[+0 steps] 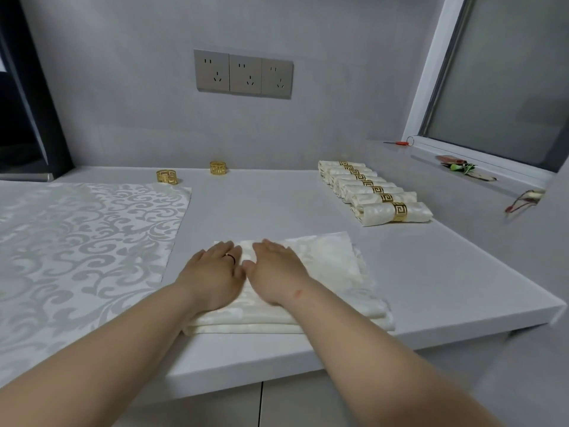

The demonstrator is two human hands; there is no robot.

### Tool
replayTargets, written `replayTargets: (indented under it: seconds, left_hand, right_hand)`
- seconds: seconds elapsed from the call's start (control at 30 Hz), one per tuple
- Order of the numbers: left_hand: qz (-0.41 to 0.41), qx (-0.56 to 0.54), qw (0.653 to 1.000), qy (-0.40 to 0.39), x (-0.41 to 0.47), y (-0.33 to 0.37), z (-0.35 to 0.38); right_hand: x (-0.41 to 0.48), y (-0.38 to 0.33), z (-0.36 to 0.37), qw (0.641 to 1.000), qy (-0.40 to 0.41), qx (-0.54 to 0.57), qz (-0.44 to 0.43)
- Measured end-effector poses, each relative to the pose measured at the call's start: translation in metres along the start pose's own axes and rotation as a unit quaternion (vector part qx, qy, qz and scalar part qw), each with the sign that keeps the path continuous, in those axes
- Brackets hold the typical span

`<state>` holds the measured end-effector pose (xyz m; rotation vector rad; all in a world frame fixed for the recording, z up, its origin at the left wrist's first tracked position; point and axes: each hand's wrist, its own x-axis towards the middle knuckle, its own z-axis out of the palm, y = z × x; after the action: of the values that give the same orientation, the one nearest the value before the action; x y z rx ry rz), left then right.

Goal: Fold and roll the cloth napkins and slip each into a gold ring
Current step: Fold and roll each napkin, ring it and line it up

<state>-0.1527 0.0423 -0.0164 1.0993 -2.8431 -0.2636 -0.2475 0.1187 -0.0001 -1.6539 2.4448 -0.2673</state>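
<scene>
Both forearms reach in from the near edge and meet over the folded napkin (332,266), which lies on the counter (261,208) close to its front edge. Left grip (215,272) and right grip (274,269) rest side by side, thumbs almost touching, palms down and fingers straight. Each is released, pressing flat on the cloth and grasping nothing.

What the coming move turns on is how the napkin lies under them. It is a layered band whose long axis runs left to right across the counter, with stacked folds showing along its near edge. Both grips sit on its left part. The left grip is close to the left end, and most of the free cloth stretches away to the right of the right grip. The right grip is therefore the nearer one to the uncovered length, and I judge a smoothing stroke or a roll would travel that way or away from the body.

Two loose rings stand at the back of the counter, one (167,176) at the far corner of a patterned cloth (86,241) spread flat on the left, the other (218,167) just beyond it. Both are well apart from the napkin and lie far and to the left, so the left grip seems better placed to fetch one. Finished rolls (374,191), each in its ring, lie in a row at far right.
</scene>
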Motion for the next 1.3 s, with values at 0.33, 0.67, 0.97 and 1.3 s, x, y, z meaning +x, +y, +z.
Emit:
replayTargets:
  seconds: [0.33, 0.67, 0.97, 1.3]
  left_hand:
    - [0.021, 0.033, 0.999, 0.001, -0.004, 0.0, 0.001]
    - [0.103, -0.146, 0.984, -0.018, -0.043, -0.015, -0.015]
    - [0.127, 0.012, 0.992, -0.023, -0.059, -0.013, 0.006]
    - [0.305, 0.008, 0.946, 0.107, -0.066, 0.003, -0.005]
  right_hand:
    - [-0.03, 0.092, -0.012, 0.989, -0.012, -0.019, 0.148]
    - [-0.05, 0.05, -0.027, 0.992, 0.108, -0.051, 0.05]
    - [-0.07, 0.017, 0.019, 0.997, 0.005, -0.028, -0.067]
    - [-0.115, 0.106, -0.002, 0.999, 0.024, -0.019, -0.041]
